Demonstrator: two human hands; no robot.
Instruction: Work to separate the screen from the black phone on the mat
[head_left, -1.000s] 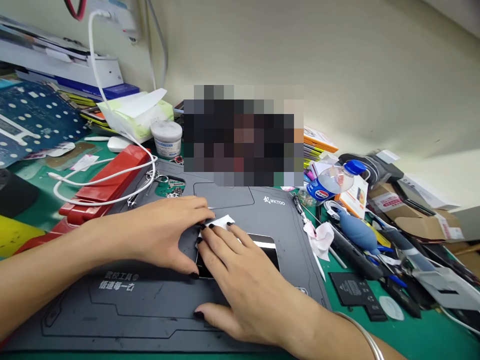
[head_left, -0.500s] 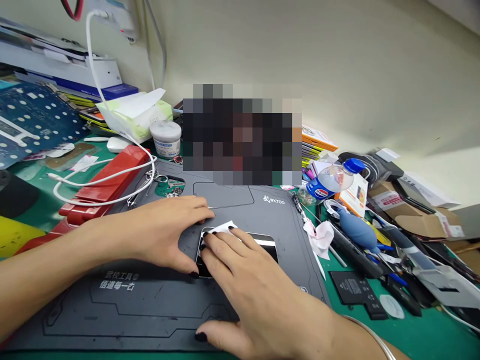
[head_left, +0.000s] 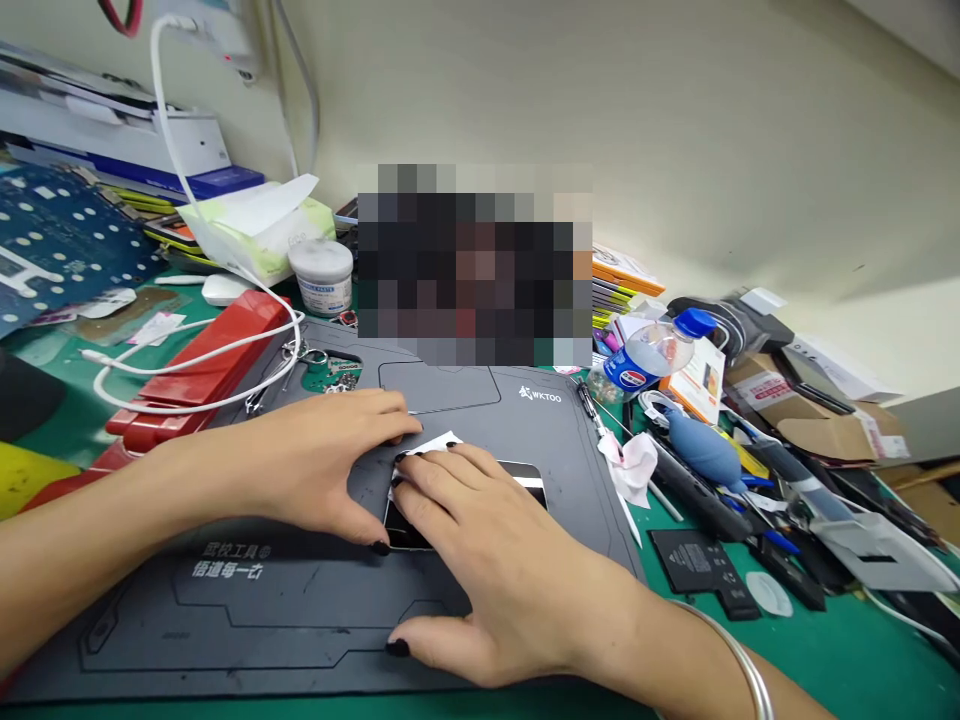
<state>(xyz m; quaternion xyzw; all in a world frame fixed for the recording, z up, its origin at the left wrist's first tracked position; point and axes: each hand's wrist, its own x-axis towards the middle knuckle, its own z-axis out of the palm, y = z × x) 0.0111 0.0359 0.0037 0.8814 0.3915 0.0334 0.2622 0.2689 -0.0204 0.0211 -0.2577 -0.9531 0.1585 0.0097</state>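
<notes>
A smartphone [head_left: 409, 532] with a dark glossy face lies on the grey work mat [head_left: 300, 628]. My right hand [head_left: 506, 565] rests over it, fingers stretched out and pressing a white wipe [head_left: 437, 441] against its far left part. The thumb of that hand points left above the mat, off the phone. To the left, my left hand [head_left: 322, 465] has its thumb tip at the phone's left edge and its fingers bent near the far left corner, with a gap between them. Much of the phone and the wipe is hidden under my right hand.
A red tool [head_left: 202, 365] and a white cable [head_left: 289, 318] lie left. Behind stand a paste tub [head_left: 322, 280] and a tissue pack [head_left: 277, 235]. On the right are a bottle [head_left: 652, 355], a blue air blower [head_left: 703, 450], a battery [head_left: 694, 568] and other clutter. A pixelated patch hides the back.
The whole view has shifted slightly. My right fingers have moved a little toward the phone's far left edge, still on the wipe. My left hand stays at the phone's left side.
</notes>
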